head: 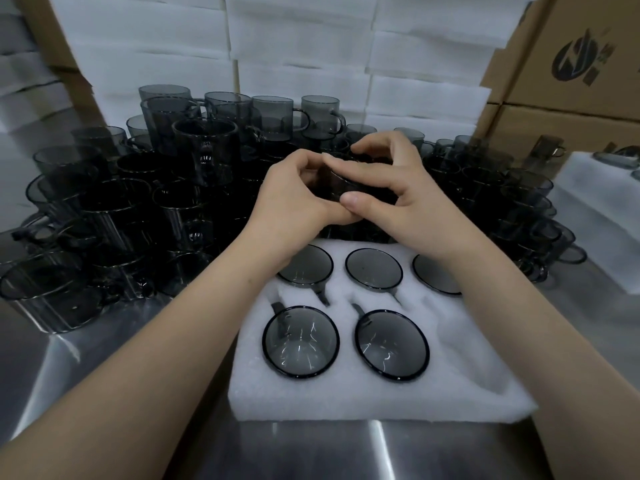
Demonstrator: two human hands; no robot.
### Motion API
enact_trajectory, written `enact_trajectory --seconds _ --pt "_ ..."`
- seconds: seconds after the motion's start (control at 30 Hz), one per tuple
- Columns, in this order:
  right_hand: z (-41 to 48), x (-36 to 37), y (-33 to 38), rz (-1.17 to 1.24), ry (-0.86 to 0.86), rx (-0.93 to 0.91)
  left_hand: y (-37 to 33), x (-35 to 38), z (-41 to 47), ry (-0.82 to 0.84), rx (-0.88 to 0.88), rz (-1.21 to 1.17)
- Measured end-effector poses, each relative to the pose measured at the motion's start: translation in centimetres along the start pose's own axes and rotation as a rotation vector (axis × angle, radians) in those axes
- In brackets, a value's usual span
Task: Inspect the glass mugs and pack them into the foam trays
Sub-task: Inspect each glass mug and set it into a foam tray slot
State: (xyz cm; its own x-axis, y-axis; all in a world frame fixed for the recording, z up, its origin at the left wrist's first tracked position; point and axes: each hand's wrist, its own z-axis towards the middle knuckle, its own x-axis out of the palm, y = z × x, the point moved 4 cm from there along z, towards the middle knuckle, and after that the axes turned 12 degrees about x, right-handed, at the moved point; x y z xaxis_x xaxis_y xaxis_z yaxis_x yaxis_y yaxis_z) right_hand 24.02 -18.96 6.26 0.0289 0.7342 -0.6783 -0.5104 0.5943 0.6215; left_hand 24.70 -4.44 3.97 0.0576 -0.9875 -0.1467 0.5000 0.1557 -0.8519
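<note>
1. Nearest the camera, a stainless steel worktop (329,452) carries a white foam tray (346,400).
2. The tray holds five smoked glass mugs, seated mouth-up in round recesses. Two are in the near row: near left mug (300,341) and near centre mug (392,344). Three are in the far row (374,268). Their handles lie in slots cut in the foam. The near right recess (467,341) shows bare foam.
3. Above the far edge of the tray, both hands hold one smoked glass mug (341,183) off the worktop.
   - The left hand (294,199) has its fingers curled against the mug's left side.
   - The right hand (388,188) grasps the mug with the thumb on the near wall and the fingers arched over the rim.
4. Behind and to both sides of the hands, loose mugs (138,202) of the same type stand packed together, some stacked on others.
5. To the right lies a second foam tray (595,202).
6. Farthest back are stacked white foam sheets (298,46). Printed cardboard boxes (571,64) stand at the right.
</note>
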Motion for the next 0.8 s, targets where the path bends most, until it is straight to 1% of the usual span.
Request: enact_trajectory --seconds 0.13,0.27,0.37,0.43,0.5,0.57,0.7,0.8 --pt "-0.1 -0.4 0.7 0.012 -0.172 -0.106 0.2 0.0 0.0 -0.029 -0.039 -0.015" --pt "-0.3 -0.9 1.1 -0.003 -0.373 -0.135 0.1 0.0 -0.1 -0.048 -0.092 -0.099" --pt "-0.5 -1.3 1.1 -0.052 -0.514 -0.098 0.0 0.1 -0.2 -0.064 -0.109 -0.156" --pt "-0.5 -1.4 0.9 -0.084 -0.564 -0.041 -0.1 0.0 -0.3 -0.075 -0.119 -0.178" --pt "-0.4 -1.4 0.6 -0.11 -0.562 0.018 -0.1 -0.1 -0.3 -0.093 -0.123 -0.185" --pt "-0.2 -1.3 0.2 -0.107 -0.519 0.084 -0.2 -0.1 -0.3 -0.103 -0.117 -0.186" --pt "0.4 -1.1 -0.8 0.035 -0.353 0.182 -0.1 -0.2 -0.4 -0.078 -0.08 -0.168" --pt "0.6 -0.9 -1.4 0.083 -0.198 0.247 -0.1 -0.1 -0.4 -0.03 -0.039 -0.131"
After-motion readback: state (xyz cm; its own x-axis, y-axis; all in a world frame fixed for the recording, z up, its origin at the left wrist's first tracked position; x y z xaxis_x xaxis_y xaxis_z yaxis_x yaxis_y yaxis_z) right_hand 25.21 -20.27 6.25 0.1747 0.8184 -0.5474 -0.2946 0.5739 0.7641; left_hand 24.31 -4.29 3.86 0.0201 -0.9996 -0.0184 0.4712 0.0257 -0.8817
